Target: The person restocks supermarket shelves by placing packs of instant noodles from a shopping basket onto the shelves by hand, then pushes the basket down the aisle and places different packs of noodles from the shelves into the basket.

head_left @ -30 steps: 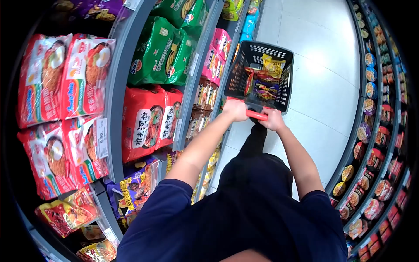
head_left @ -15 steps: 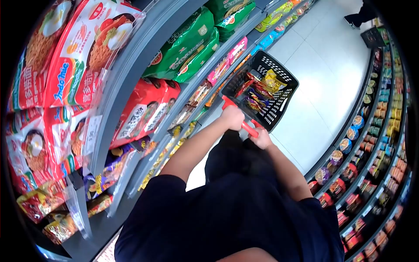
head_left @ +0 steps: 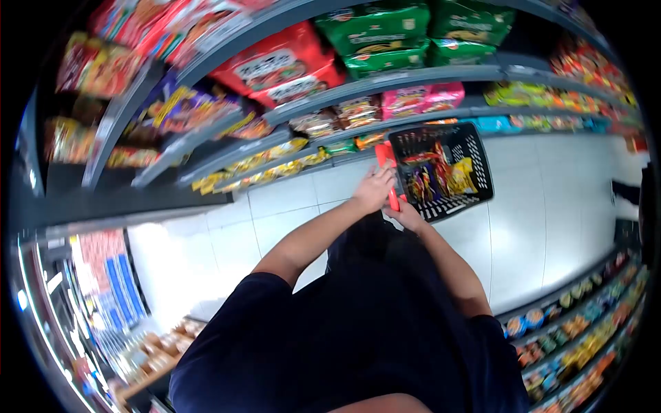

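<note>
A black perforated shopping basket (head_left: 485, 160) stands in front of me, its near end towards my body. Its red handle (head_left: 383, 155) crosses that end, under both my hands. My left hand (head_left: 375, 187) lies over the upper part of the handle, its fingers closed around it and slightly blurred. Lower down, my right hand (head_left: 407, 215) grips the handle's other end, partly hiding it. In the basket are several snack packets: a yellow bag (head_left: 463, 176), dark purple packets (head_left: 425, 184) and red ones beside them.
Shelves of noodle packs run along the far side, with green bags (head_left: 375, 34) and red bags (head_left: 279, 65). Cup noodles (head_left: 534, 318) line the lower right shelves. A tiled floor (head_left: 516, 227) lies between. At right, a person's dark clothing (head_left: 647, 206) shows.
My view has swung left, so the shelves now run across the top and another aisle shows at lower left. The basket now lies more to my right. Both hands stay on its handle.
</note>
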A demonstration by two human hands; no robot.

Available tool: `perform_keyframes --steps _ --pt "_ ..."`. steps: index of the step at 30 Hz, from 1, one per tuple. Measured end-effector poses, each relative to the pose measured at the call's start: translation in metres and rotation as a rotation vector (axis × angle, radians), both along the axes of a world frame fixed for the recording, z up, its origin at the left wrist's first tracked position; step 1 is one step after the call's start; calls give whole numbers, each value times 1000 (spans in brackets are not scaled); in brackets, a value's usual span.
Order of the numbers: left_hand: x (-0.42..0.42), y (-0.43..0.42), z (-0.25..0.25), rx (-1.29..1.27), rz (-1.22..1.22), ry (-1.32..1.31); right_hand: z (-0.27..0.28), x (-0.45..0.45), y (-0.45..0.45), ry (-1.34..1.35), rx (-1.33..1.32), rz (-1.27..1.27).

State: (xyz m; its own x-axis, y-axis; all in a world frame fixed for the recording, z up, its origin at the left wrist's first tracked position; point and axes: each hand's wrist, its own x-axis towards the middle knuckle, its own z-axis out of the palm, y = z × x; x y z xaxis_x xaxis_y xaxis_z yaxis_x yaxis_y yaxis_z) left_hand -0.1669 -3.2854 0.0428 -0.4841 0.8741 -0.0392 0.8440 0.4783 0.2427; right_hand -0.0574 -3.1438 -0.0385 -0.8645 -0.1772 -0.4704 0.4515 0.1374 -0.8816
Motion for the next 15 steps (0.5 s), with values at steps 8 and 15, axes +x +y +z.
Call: perform_keyframes --steps 8,15 --pt "89 -2 23 -91 155 5 -1 43 10 101 -88 203" --pt "125 -1 18 -167 180 -36 18 73 12 95 -23 207"
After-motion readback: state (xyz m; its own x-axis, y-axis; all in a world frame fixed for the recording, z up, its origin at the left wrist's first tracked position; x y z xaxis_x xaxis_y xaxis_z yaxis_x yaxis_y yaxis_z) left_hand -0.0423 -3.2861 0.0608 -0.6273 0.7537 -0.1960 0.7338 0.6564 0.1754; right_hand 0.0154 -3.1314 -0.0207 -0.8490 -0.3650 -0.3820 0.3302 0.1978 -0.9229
